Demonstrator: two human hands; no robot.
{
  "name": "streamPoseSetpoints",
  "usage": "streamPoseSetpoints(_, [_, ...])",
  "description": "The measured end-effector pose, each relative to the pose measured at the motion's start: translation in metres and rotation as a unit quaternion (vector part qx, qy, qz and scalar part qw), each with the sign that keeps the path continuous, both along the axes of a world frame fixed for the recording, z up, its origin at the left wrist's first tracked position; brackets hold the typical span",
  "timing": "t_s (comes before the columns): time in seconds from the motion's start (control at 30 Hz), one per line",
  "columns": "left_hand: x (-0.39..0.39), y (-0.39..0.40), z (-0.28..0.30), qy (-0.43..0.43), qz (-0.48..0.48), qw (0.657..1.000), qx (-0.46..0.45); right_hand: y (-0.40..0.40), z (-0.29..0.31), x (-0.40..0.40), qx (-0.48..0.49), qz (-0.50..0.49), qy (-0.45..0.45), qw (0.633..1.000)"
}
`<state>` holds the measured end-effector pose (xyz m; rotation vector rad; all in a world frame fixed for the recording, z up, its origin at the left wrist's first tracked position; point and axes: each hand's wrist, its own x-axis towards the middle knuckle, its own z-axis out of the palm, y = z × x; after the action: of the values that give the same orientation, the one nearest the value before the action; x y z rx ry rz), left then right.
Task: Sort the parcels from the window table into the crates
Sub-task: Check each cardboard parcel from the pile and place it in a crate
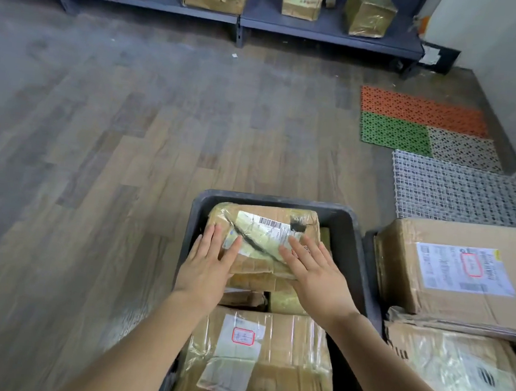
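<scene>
A dark grey crate stands on the floor in front of me, filled with taped cardboard parcels. On top at its far end lies a flat brown parcel with a white barcode label. My left hand lies flat on the parcel's left part, fingers straight. My right hand lies flat on its right part, fingers straight and spread. Nearer to me in the same crate sits a larger taped parcel with a red-stamped label. Smaller parcels show between the two.
To the right a second crate holds a big cardboard box and another taped parcel. Coloured plastic mats lie at the right wall. A low grey shelf with several parcels runs along the back. Wooden floor lies to the left.
</scene>
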<state>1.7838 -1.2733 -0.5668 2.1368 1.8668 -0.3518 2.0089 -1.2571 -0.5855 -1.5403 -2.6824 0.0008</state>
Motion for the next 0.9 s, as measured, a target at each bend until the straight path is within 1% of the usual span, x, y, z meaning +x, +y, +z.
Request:
streamPoseSetpoints(0.13, [-0.008, 0.002, -0.018, -0.017, -0.009, 0.999, 0.026, 0.001, -0.012, -0.007, 0.007, -0.013, 0.029, 0.999])
streamPoseSetpoints(0.33, [-0.006, 0.0, -0.028, -0.026, -0.006, 0.998, 0.055, 0.003, -0.016, -0.012, 0.008, -0.016, 0.042, 0.999])
streamPoseSetpoints(0.47, [-0.006, 0.002, -0.016, -0.024, -0.009, 0.999, 0.035, 0.005, 0.0, -0.011, -0.025, -0.013, -0.014, 1.0])
streamPoseSetpoints(0.53, [-0.006, 0.004, -0.003, 0.026, -0.028, 0.998, 0.041, 0.007, 0.012, -0.009, -0.04, -0.006, -0.045, 0.998])
streamPoseSetpoints(0.6, [-0.005, 0.003, 0.011, 0.09, -0.049, 0.993, 0.059, 0.006, 0.028, -0.008, -0.061, -0.026, -0.106, 0.992])
streamPoseSetpoints(0.63, [-0.005, 0.0, 0.018, 0.103, -0.054, 0.991, 0.067, 0.003, 0.035, -0.007, -0.058, -0.035, -0.122, 0.99])
streamPoseSetpoints(0.73, [-0.003, -0.017, 0.027, 0.1, -0.071, 0.989, 0.081, -0.015, 0.045, -0.004, -0.054, -0.044, -0.094, 0.993])
streamPoseSetpoints(0.83, [-0.003, -0.032, 0.016, 0.09, -0.078, 0.986, 0.113, -0.037, 0.035, 0.0, -0.043, -0.049, -0.022, 0.998])
streamPoseSetpoints(0.9, [-0.004, -0.035, 0.006, 0.079, -0.068, 0.985, 0.137, -0.04, 0.026, 0.001, -0.044, -0.056, -0.006, 0.997])
